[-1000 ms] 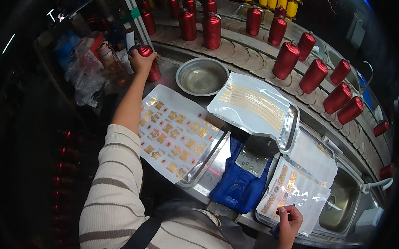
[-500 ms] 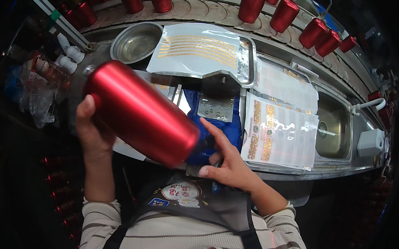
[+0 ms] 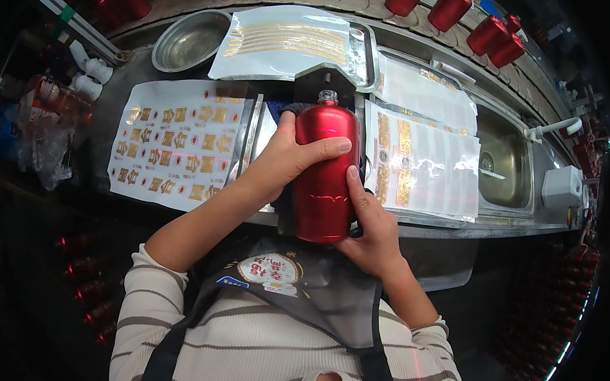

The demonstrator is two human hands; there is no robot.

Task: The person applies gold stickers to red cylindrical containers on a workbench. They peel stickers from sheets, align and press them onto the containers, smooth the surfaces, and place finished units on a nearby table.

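Note:
A shiny red bottle with a clear threaded neck lies before me, its neck pointing away and its base toward my apron. My left hand is wrapped over its upper part, thumb across the body below the shoulder. Low on the right side, my right hand grips it near the base, index finger along the body. A thin, wavy light line crosses the lower body. Beyond the neck stands a dark metal bracket. Blue cloth shows beside the bottle, mostly hidden by my left hand and the bottle.
Decal sheets with gold prints lie left, behind and right. A metal bowl stands at back left. To the right are a sink, a faucet and a white jug. Red bottles stand along a conveyor.
The bottle has swung from slanting at the left to neck-away in the middle. My left hand has moved from near its shoulder onto its top; my right hand now grips its lower side.

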